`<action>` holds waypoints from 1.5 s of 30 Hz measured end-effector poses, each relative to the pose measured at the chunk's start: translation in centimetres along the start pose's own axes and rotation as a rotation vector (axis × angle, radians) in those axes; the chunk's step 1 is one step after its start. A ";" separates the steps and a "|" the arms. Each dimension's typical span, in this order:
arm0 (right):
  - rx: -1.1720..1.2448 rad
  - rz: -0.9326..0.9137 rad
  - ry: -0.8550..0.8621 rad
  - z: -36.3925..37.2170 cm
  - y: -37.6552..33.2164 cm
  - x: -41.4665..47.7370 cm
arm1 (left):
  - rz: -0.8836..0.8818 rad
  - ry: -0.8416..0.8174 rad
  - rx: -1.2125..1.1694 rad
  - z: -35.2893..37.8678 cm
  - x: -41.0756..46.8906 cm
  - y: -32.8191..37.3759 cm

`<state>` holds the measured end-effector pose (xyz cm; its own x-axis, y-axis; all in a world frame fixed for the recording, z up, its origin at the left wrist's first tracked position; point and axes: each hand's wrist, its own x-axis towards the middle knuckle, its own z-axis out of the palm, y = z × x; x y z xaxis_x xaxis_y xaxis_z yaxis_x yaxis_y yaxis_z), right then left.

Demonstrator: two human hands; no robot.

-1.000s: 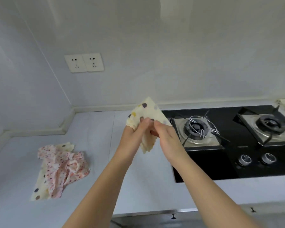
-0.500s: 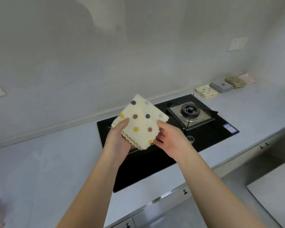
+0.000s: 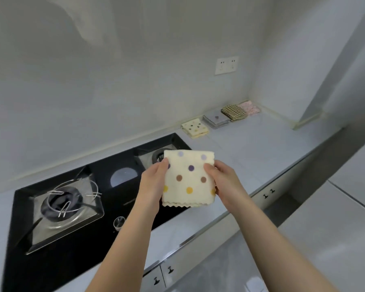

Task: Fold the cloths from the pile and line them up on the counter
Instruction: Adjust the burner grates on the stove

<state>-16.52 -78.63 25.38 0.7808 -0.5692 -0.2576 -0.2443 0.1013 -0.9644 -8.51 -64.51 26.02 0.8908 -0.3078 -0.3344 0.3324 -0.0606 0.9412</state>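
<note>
Over the hob [image 3: 51, 268], dotted cloth [image 3: 188, 178], left hand [image 3: 154, 183], right hand [image 3: 224, 183], fingers [image 3: 209, 168] pinching opposite edges

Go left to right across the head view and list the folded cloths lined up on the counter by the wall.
cream dotted cloth → grey cloth → checked cloth → pink cloth

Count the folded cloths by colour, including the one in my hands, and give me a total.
Cream dotted: 2, the held cloth and the dotted cloth in the row
Grey: 1, the grey cloth
Brown checked: 1, the checked cloth
Pink: 1, the pink cloth
Total: 5
</note>
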 end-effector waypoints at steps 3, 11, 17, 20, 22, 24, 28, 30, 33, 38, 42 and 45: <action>-0.028 -0.001 0.014 -3.7 0.0 4.5 | 0.011 0.036 0.044 5.0 3.8 -0.1; -0.008 0.138 0.012 -11.8 -0.2 21.2 | 0.037 0.052 0.176 16.9 17.8 -0.4; -0.100 0.165 -0.007 -14.1 -0.6 32.3 | -0.020 0.146 0.178 23.0 26.6 -0.4; -0.171 0.155 -0.027 -13.4 -0.1 38.9 | -0.033 0.273 0.270 25.5 32.0 -0.8; -0.295 0.090 -0.029 -12.3 0.4 43.4 | -0.046 0.367 0.311 27.1 35.8 -1.2; -0.446 0.005 -0.024 -10.9 1.1 47.3 | -0.062 0.446 0.375 28.0 39.1 -1.6; -0.715 -0.133 -0.057 -8.3 2.6 55.1 | -0.089 0.559 0.507 28.6 46.3 -2.4; -0.802 -0.212 -0.071 -7.4 2.8 58.3 | -0.066 0.594 0.560 28.3 49.7 -2.7; -0.946 -0.247 -0.100 -6.5 3.3 61.6 | -0.049 0.624 0.721 27.7 53.1 -3.8; -1.126 -0.220 -0.148 -4.9 6.0 65.1 | -0.135 0.613 0.941 27.6 56.2 -5.5; -1.211 -0.190 -0.140 -3.9 6.5 66.5 | -0.164 0.607 1.068 27.2 57.2 -5.4; -1.223 -0.270 -0.132 -4.7 5.6 66.1 | -0.076 0.616 1.126 26.9 56.5 -4.8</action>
<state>31.02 -119.52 3.23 0.9230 -0.3611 -0.1332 -0.3849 -0.8662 -0.3187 31.85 -107.11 3.90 0.9769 0.2009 -0.0723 0.2135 -0.9159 0.3400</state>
